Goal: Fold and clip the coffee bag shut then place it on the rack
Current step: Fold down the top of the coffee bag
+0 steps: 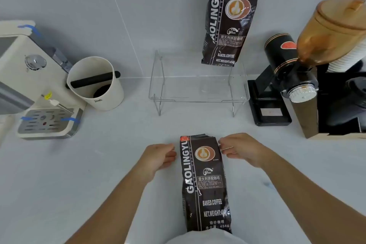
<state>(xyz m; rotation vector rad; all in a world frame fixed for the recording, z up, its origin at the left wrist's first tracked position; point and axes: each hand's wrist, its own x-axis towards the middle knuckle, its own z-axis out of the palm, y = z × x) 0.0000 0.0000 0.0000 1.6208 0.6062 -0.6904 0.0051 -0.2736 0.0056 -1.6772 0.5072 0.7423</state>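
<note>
A dark brown coffee bag (205, 182) lies flat on the white counter in front of me, its top end pointing away and looking folded over. My left hand (158, 156) rests just left of the bag's top with loosely curled fingers, a small gap from the edge and holding nothing. Against the bag's top right corner, my right hand (240, 149) pinches a small pale clip (227, 148) between thumb and fingers. The clear acrylic rack (198, 90) stands beyond the bag by the wall.
A second coffee bag (227, 25) stands upright on the rack's right side. A cream espresso machine (29, 85) and a knock box (97, 83) are at the left. A black grinder (283, 77) and a cup holder box (340, 105) are at the right.
</note>
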